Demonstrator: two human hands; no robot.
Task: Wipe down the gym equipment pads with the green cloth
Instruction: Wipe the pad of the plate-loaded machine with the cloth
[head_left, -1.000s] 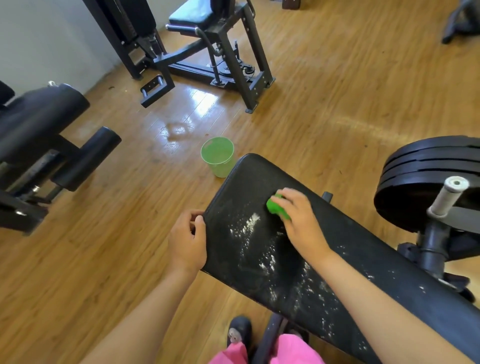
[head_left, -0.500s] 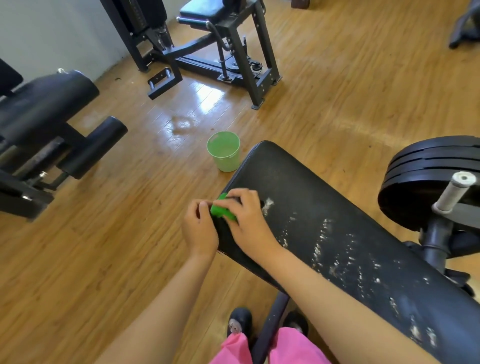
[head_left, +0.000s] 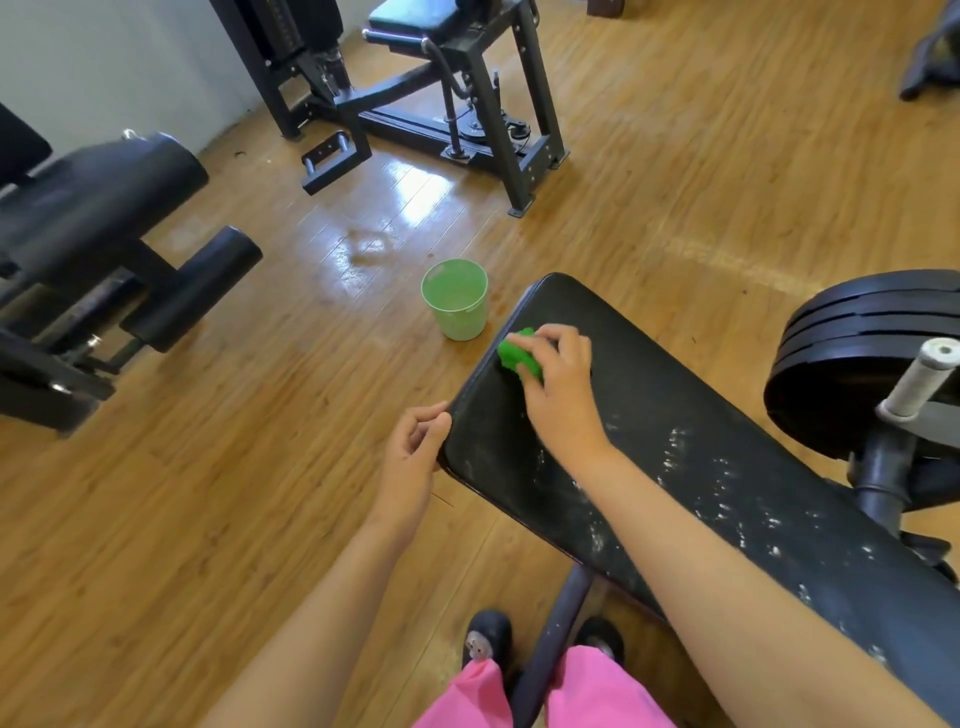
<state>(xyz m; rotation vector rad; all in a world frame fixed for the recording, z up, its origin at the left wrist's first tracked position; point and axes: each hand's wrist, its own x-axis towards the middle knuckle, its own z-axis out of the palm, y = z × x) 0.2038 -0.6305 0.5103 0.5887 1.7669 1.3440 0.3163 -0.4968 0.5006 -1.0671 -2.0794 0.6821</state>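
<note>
A long black bench pad (head_left: 675, 415) runs from the centre to the lower right, speckled with white dust along its right half. My right hand (head_left: 558, 384) presses a bunched green cloth (head_left: 517, 356) onto the pad near its far left edge. My left hand (head_left: 415, 452) rests against the pad's near left corner, fingers curled loosely at the edge with nothing in them.
A green plastic cup (head_left: 456, 306) stands on the wooden floor just left of the pad's end. Black padded rollers (head_left: 104, 208) sit at the left, a machine frame (head_left: 441, 104) at the back, stacked weight plates (head_left: 857, 353) at the right. My shoes show below.
My right hand has slid the green cloth from the pad's near left corner up along the left edge toward the far end. My left hand stays at the corner.
</note>
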